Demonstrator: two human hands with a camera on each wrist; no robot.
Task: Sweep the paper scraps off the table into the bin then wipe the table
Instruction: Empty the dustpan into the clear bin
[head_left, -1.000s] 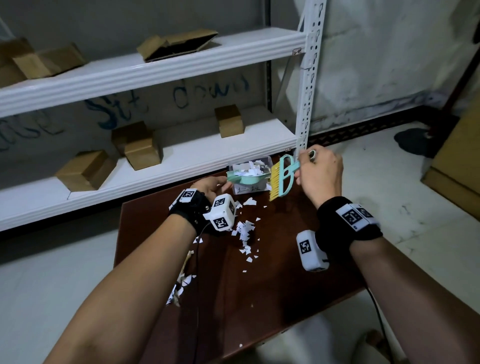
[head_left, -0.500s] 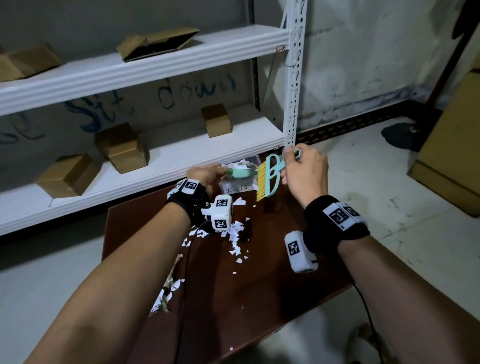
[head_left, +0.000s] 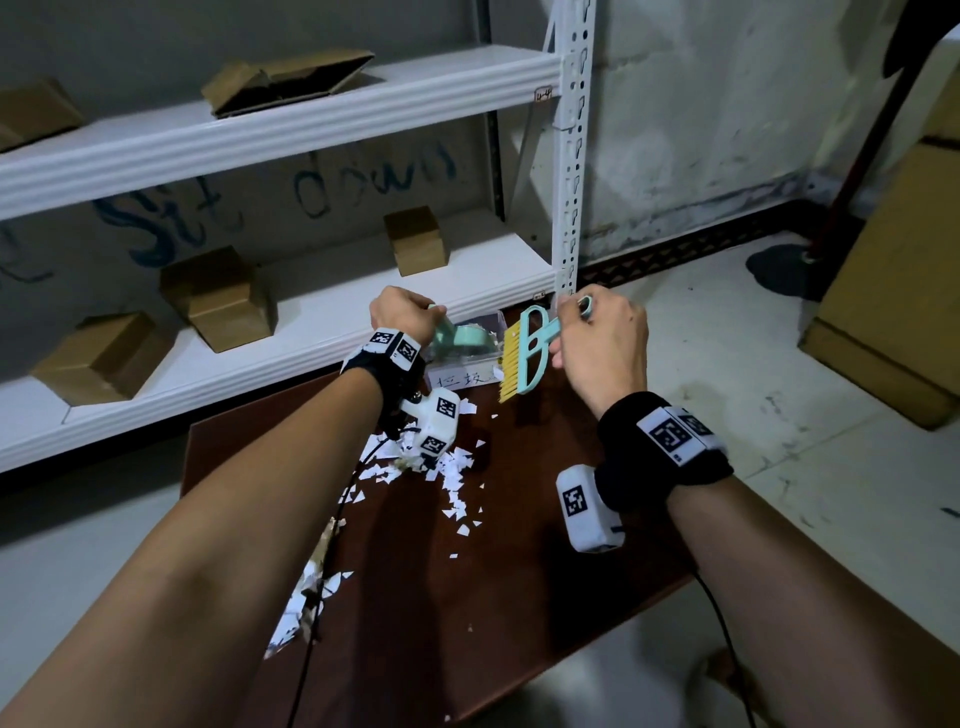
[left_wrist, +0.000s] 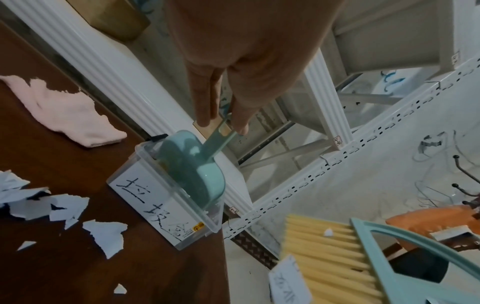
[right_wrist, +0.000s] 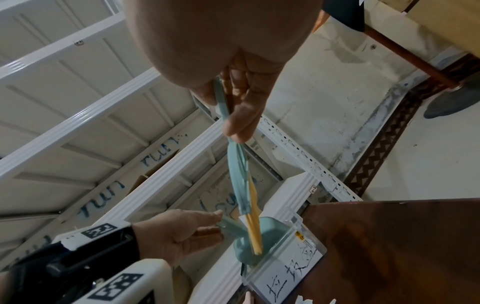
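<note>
My left hand (head_left: 402, 314) grips the handle of a teal dustpan (left_wrist: 191, 166), tipped mouth-down into the clear plastic bin (left_wrist: 166, 207) at the far edge of the brown table (head_left: 519, 597). My right hand (head_left: 597, 343) holds the teal brush (head_left: 524, 356) by its handle, yellow bristles hanging just right of the bin's front. White paper scraps (head_left: 457, 478) lie scattered across the middle of the table, with a second heap (head_left: 306, 608) at its left edge under my left forearm. A pink cloth (left_wrist: 62, 111) lies on the table left of the bin.
A white metal shelf (head_left: 270, 322) with several cardboard boxes (head_left: 218, 296) stands directly behind the table; its upright post (head_left: 569, 156) rises beside my right hand. A large cardboard box (head_left: 898, 291) stands on the floor at right.
The dustpan went from level and loaded with scraps above the bin to tipped down inside it. The brush stayed beside the bin in my right hand.
</note>
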